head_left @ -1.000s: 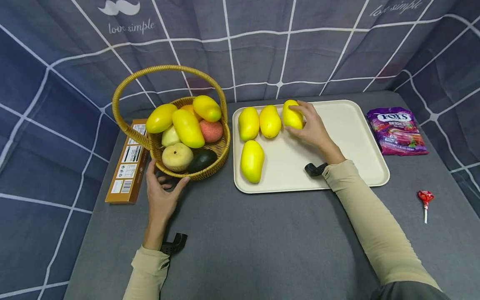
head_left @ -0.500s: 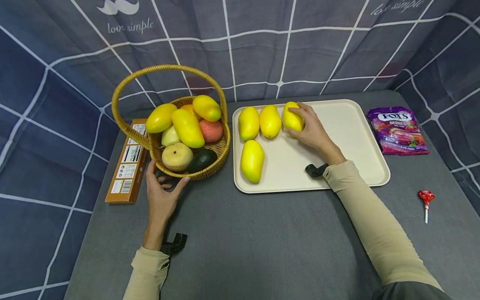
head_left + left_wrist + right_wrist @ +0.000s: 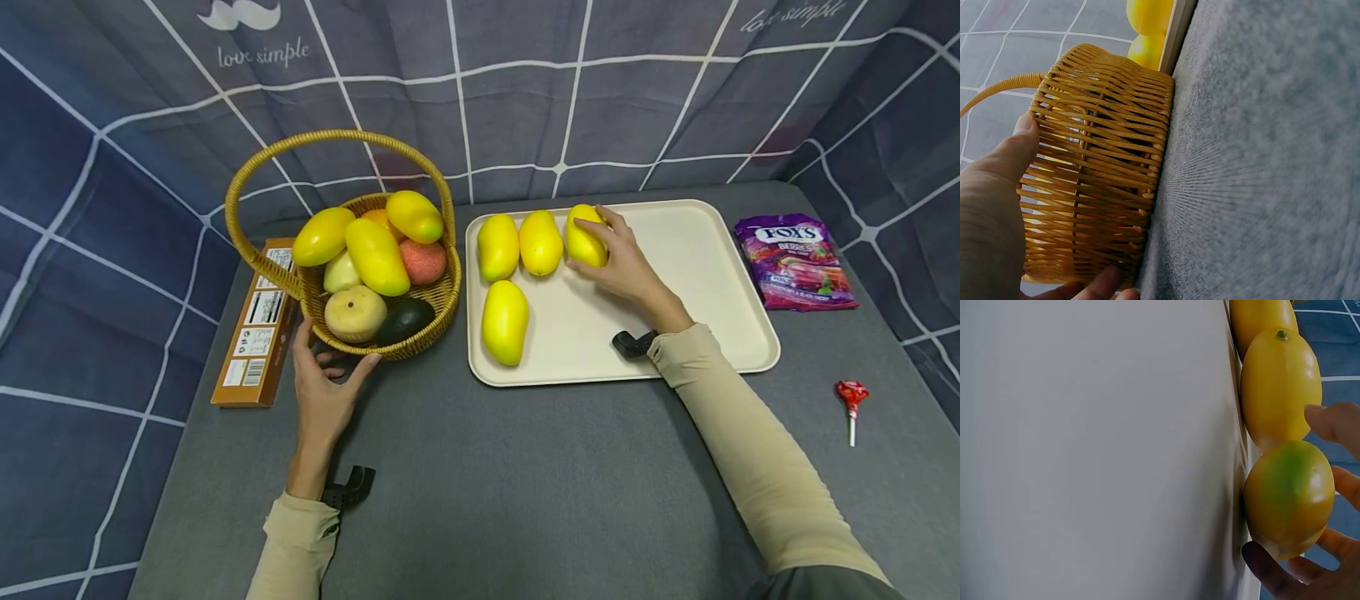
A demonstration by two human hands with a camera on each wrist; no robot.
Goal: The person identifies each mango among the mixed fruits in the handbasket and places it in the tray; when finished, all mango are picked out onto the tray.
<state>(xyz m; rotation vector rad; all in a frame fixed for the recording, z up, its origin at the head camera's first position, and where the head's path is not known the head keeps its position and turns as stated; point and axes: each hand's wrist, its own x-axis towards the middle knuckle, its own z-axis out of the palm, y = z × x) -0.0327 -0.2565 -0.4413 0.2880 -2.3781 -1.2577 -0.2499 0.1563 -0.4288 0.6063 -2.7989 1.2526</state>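
Note:
A yellow mango (image 3: 585, 236), greenish at one end in the right wrist view, sits in the back row of the cream tray (image 3: 705, 275). My right hand (image 3: 622, 258) holds it, fingers curved round it; in the right wrist view the thumb (image 3: 1335, 422) lies toward the neighbouring mango (image 3: 1280, 387). Two mangoes stand left of it, and another mango (image 3: 505, 322) lies in front. My left hand (image 3: 324, 383) grips the wicker basket (image 3: 442, 321), thumb on its side near the rim and fingers low on the wall. The basket holds several mangoes, a dark avocado (image 3: 405, 322) and other fruit.
A brown box (image 3: 255, 342) with labels lies left of the basket. Right of the tray are a purple candy bag (image 3: 795, 262) and a red lollipop (image 3: 852, 396). A grid-patterned curtain (image 3: 510, 117) rises behind the grey table (image 3: 525, 483).
The mango in my right hand has shifted slightly toward me on the tray, and the hand has moved very little. My left hand and the basket have stayed put.

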